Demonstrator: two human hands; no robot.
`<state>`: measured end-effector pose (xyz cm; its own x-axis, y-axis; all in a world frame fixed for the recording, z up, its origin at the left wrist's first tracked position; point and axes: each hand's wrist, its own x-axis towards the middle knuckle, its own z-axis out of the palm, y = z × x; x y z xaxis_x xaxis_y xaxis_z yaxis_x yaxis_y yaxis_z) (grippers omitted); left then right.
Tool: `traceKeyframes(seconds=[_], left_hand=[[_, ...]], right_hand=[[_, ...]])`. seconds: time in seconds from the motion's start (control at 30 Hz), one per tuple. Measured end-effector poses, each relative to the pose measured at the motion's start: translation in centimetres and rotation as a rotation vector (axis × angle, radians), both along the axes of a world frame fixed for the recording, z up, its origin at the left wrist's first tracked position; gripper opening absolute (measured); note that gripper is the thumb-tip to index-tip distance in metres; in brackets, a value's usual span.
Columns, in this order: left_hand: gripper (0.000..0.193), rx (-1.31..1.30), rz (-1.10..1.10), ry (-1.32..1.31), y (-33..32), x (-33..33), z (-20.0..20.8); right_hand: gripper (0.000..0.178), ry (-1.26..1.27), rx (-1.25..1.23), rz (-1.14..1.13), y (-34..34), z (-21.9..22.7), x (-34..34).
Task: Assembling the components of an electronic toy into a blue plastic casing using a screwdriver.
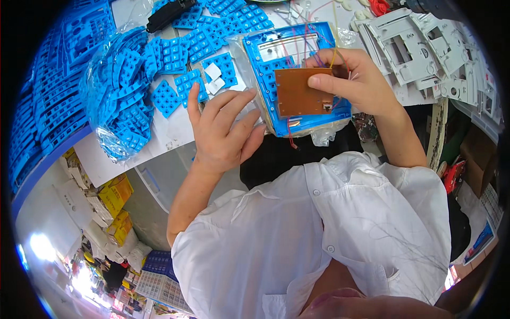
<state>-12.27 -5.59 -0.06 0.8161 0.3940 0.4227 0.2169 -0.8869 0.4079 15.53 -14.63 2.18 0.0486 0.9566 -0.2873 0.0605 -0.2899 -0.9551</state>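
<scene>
My right hand grips a brown circuit board by its right edge, thumb on top. Thin coloured wires run beside the board. Below the board lies a blue plastic casing with a window at its far end; the board hides part of it. My left hand hovers left of the casing with its fingers apart and nothing in them. Just beyond its fingers are small white square pieces and blue rubber keypads.
A clear bag of blue keypads lies left on the white table. Stacked blue panels fill the far left. White plastic housings are piled at right. A black handled object rests at the back.
</scene>
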Motion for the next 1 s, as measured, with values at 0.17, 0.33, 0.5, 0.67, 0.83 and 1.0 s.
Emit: traceKeyframes(seconds=[0.17,0.33,0.5,0.67,0.83,1.0], left_hand=[[0.014,-0.044,0.022,-0.067,-0.2,0.6,-0.5],[0.016,-0.055,0.034,-0.083,-0.5,1.1,-0.7],[0.023,-0.038,0.015,-0.090,-0.3,1.3,-1.2],[0.018,-0.047,0.035,-0.080,-0.3,1.5,-0.8],[0.020,-0.052,0.023,-0.080,-0.3,1.6,-0.6],[0.021,-0.055,0.015,-0.073,-0.2,1.6,-0.5]], right_hand=[[0.029,-0.187,0.103,0.049,1.9,0.3,-1.0],[0.028,-0.357,0.140,0.072,2.3,-0.2,-0.5],[0.026,-0.418,0.087,0.088,2.6,0.3,-0.9],[0.027,-0.608,0.251,0.170,3.1,-0.3,-0.3],[0.027,-0.571,0.183,0.148,3.3,0.2,-0.4],[0.023,-0.347,0.120,0.199,3.3,0.2,0.3]])
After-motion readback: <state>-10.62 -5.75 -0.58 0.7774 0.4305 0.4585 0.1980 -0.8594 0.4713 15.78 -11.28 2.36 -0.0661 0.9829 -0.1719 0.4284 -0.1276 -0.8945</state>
